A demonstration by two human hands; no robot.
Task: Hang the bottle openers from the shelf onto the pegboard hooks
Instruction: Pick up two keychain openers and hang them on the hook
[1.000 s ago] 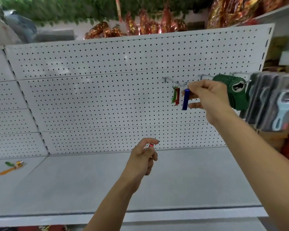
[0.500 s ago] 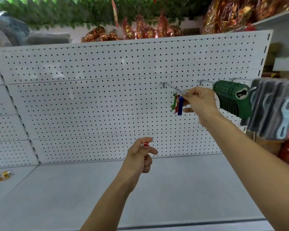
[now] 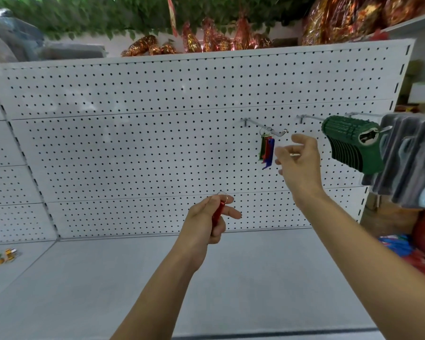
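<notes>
Three bottle openers (image 3: 267, 151), one green, one red and one blue, hang by their key rings from a metal hook (image 3: 264, 127) on the white pegboard (image 3: 133, 143); the blue one is at the front. Your right hand (image 3: 298, 163) is just beside them, on their right, with the fingers loosely spread and nothing between them; it does not touch the openers. Your left hand (image 3: 207, 217) is lower, in front of the pegboard's bottom rows, and it is closed around a red bottle opener (image 3: 217, 213), whose ring shows above your thumb. Far left on the grey shelf (image 3: 108, 278) lie some more small items (image 3: 3, 256), yellow and green, too blurred to name. To the right, dark green openers (image 3: 351, 146) fill the next hook, and grey packaged goods (image 3: 410, 163) hang beyond them.
</notes>
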